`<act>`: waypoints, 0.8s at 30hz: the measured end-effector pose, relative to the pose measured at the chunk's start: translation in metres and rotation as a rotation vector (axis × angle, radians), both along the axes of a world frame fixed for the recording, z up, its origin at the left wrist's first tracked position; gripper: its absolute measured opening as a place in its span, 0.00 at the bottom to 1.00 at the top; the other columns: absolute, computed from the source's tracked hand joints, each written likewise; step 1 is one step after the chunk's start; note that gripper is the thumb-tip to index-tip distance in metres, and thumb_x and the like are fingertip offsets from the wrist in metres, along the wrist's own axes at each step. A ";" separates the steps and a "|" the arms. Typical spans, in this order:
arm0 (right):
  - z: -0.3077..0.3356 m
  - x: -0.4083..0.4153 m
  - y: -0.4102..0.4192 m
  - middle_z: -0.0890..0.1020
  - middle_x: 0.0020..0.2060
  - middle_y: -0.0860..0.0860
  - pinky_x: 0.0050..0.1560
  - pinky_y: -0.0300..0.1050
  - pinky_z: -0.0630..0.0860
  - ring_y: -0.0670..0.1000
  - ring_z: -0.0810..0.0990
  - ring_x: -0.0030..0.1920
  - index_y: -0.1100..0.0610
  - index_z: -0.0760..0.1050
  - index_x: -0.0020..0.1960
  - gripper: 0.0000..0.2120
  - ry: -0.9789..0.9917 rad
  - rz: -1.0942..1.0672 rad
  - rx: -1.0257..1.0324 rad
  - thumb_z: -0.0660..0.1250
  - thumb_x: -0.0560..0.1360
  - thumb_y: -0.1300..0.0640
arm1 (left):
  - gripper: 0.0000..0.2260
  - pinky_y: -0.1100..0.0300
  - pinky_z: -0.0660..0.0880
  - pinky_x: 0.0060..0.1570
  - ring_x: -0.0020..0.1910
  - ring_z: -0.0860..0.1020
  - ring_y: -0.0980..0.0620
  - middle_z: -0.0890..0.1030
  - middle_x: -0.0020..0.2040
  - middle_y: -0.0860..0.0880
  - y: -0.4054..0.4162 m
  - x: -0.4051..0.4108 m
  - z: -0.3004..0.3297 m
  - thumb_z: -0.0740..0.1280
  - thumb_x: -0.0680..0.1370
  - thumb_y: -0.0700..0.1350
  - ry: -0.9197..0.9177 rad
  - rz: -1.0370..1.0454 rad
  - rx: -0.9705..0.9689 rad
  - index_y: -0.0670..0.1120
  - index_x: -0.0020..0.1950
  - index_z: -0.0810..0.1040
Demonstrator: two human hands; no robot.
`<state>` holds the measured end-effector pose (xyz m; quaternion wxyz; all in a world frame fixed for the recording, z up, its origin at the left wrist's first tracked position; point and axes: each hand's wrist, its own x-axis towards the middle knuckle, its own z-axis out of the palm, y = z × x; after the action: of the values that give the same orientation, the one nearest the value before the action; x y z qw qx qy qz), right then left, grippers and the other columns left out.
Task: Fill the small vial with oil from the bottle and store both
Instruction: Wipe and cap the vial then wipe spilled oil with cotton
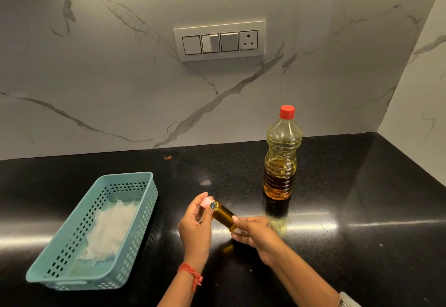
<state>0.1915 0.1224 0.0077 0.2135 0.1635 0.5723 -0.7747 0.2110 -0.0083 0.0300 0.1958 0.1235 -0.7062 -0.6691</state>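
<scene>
Over on the left of the black counter (362, 186) sits a teal basket (60, 275) with something white and crumpled lying in it. The left hand (195, 227) has its fingertips curled in, pinching a pale pink cap (205, 202) right at the mouth of the small vial (223, 215). The right hand (253, 233) grips the vial's lower end, tilted above the counter. Behind them, further right, the oil bottle (281, 159) stands upright, red cap on.

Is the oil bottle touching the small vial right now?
Apart. The head view shows the oil bottle standing upright on the counter, with bare black counter visible between it and the vial held in both hands.
</scene>
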 end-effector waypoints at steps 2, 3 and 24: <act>0.002 0.001 0.002 0.82 0.45 0.64 0.36 0.38 0.78 0.52 0.81 0.39 0.68 0.80 0.47 0.10 0.010 -0.017 0.001 0.70 0.72 0.60 | 0.14 0.51 0.78 0.55 0.53 0.80 0.55 0.82 0.51 0.52 -0.001 -0.001 0.000 0.68 0.74 0.39 0.002 0.006 -0.023 0.57 0.52 0.77; 0.003 0.002 0.003 0.82 0.43 0.62 0.36 0.38 0.78 0.52 0.81 0.39 0.67 0.80 0.45 0.09 0.024 -0.054 -0.004 0.70 0.72 0.60 | 0.14 0.54 0.78 0.54 0.52 0.80 0.56 0.82 0.50 0.53 -0.001 -0.002 0.000 0.68 0.74 0.39 0.009 0.004 -0.042 0.58 0.52 0.77; 0.022 0.010 0.027 0.81 0.46 0.62 0.43 0.41 0.81 0.56 0.81 0.46 0.65 0.77 0.50 0.09 0.018 -0.252 -0.168 0.62 0.77 0.60 | 0.16 0.71 0.70 0.51 0.53 0.76 0.58 0.78 0.53 0.54 0.020 -0.013 -0.010 0.69 0.73 0.41 0.016 -0.154 -0.515 0.51 0.61 0.76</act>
<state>0.2019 0.1491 0.0296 0.1223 0.2086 0.4822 -0.8420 0.1982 0.0121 0.0196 0.1751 0.0102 -0.8588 -0.4814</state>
